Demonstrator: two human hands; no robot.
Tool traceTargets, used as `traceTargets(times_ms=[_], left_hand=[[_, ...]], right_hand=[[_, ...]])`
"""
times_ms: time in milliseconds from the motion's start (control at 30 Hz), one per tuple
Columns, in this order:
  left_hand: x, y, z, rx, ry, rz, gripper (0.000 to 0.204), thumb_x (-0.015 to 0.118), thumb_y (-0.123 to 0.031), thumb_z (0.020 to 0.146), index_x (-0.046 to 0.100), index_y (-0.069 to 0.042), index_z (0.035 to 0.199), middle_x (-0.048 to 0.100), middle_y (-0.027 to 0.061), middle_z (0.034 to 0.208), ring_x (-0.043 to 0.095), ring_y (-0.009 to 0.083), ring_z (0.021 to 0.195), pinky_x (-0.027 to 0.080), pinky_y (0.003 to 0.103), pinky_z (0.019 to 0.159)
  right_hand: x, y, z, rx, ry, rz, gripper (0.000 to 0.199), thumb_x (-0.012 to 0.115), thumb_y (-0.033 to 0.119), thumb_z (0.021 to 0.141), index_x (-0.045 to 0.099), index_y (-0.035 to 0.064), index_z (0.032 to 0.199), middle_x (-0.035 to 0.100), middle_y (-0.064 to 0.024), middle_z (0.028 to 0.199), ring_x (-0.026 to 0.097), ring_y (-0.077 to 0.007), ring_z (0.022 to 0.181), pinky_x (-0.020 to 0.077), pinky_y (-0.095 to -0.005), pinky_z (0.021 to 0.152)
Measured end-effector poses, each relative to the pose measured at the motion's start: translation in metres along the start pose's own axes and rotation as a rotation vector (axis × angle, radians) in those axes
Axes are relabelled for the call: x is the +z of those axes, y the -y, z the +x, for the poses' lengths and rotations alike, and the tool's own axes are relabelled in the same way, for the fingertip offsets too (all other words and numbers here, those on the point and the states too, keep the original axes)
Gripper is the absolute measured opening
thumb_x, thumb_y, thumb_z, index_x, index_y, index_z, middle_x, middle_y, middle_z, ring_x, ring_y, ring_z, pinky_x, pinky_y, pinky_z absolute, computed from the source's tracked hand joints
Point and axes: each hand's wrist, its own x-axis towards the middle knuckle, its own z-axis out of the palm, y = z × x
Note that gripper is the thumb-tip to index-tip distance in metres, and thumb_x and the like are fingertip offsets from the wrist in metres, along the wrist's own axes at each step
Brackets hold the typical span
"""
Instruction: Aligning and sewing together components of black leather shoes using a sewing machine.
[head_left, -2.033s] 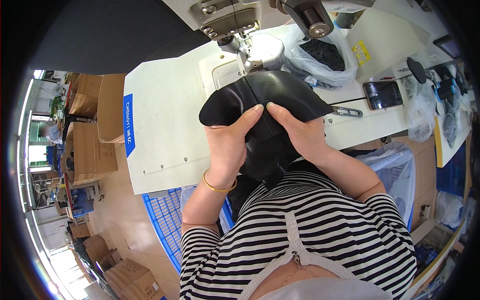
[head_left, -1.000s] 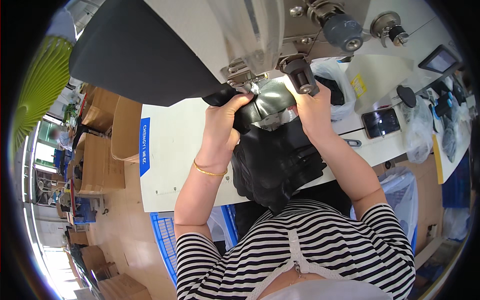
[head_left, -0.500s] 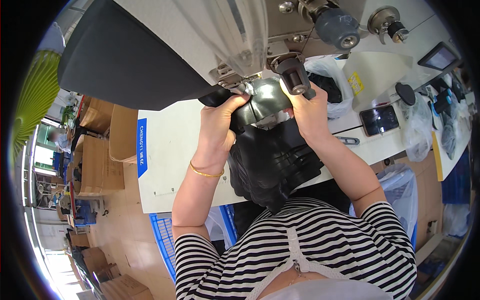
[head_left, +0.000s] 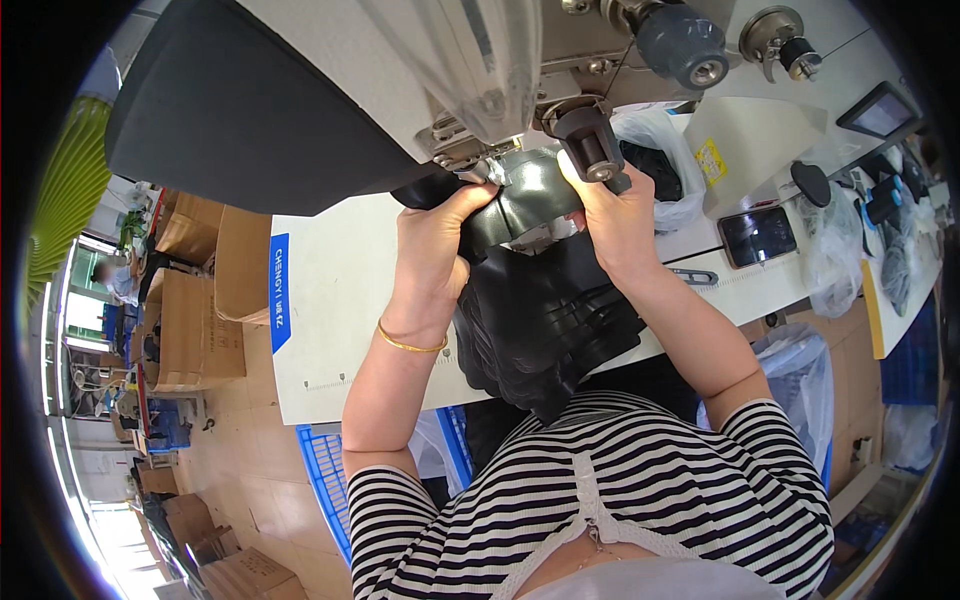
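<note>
A black leather piece (head_left: 545, 300) lies bunched on the white sewing table (head_left: 330, 310), its upper edge pushed under the head of a white sewing machine (head_left: 470, 60). My left hand (head_left: 435, 235) grips the left side of that edge close to the needle area. On the right side my right hand (head_left: 615, 220) holds the same piece, just below a dark round knob (head_left: 590, 145). The rest of the leather hangs down over the table's front edge toward my striped shirt.
A phone (head_left: 757, 235) and scissors (head_left: 695, 275) lie on the table to the right, behind them a plastic bag (head_left: 655, 165) of dark parts. Cardboard boxes (head_left: 190, 300) stand on the floor at left. A blue crate (head_left: 325, 470) sits under the table.
Two seconds ago I held the leather up in front of me; now both hands have pushed it forward under the machine head, and my head has leaned closer.
</note>
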Motion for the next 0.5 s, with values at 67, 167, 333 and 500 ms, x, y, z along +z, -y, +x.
traceTargets(times_ms=[67,167,333,500], left_hand=[[-0.0001,-0.0003,-0.0002,0.009,0.011,0.013,0.011,0.067,0.007,0.075,0.066,0.006,0.086,0.067,0.0108,0.086,0.066,0.0184,0.075,0.055,0.03,0.069],[0.0012,-0.0007,-0.001,-0.003,0.003,0.003,0.011,0.067,0.008,0.075,0.066,0.004,0.086,0.067,0.0097,0.085,0.065,0.0176,0.075,0.055,0.03,0.069],[-0.0026,0.0034,0.0029,0.027,0.02,0.027,0.012,0.067,0.008,0.075,0.066,0.001,0.084,0.066,0.0077,0.083,0.064,0.0164,0.075,0.053,0.028,0.07],[-0.0041,0.0032,0.0081,0.046,0.024,-0.002,0.011,0.066,0.009,0.075,0.066,0.001,0.083,0.066,0.007,0.082,0.064,0.0164,0.075,0.052,0.028,0.071]], right_hand=[[0.0002,-0.0004,0.0004,0.011,-0.009,0.003,0.019,0.064,0.018,0.09,0.067,0.0009,0.095,0.059,0.0013,0.072,0.051,-0.0033,0.059,0.0435,-0.0205,0.047],[-0.0006,0.0005,0.0001,0.011,-0.005,-0.01,0.019,0.063,0.018,0.09,0.067,0.0009,0.095,0.059,0.0014,0.072,0.051,-0.0035,0.059,0.0436,-0.0206,0.047],[-0.0016,-0.002,0.001,0.006,-0.011,0.007,0.019,0.064,0.018,0.089,0.067,0.0009,0.095,0.06,0.0013,0.072,0.051,-0.0035,0.058,0.0434,-0.0203,0.047],[-0.0013,0.0015,0.0018,0.011,-0.006,-0.046,0.02,0.064,0.019,0.089,0.067,0.0007,0.096,0.06,0.0008,0.072,0.051,-0.0038,0.057,0.0435,-0.0198,0.048]])
